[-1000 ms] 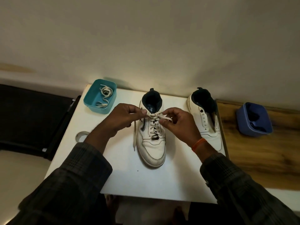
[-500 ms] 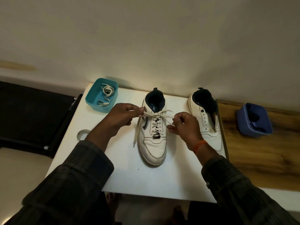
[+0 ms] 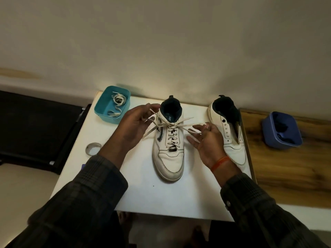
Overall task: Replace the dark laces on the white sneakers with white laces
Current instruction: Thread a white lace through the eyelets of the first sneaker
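Two ends of white lace (image 3: 172,124), crossed at top of middle sneaker (image 3: 169,149) on white table (image 3: 146,190). Soft, light, prob. slippery; best held near tips. Left hand (image 3: 133,127) pinches one end; right hand (image 3: 206,138) pinches other w/ remaining fingers spread. Second sneaker (image 3: 228,129) unlaced, partly behind right hand. Spare lace in teal box (image 3: 112,104); blue box (image 3: 282,129) contents too dark to tell.

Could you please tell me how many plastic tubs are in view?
2. The teal tub sits at the white table's far left corner, holding a white lace. The blue tub sits on the wooden surface at right, with dark contents.
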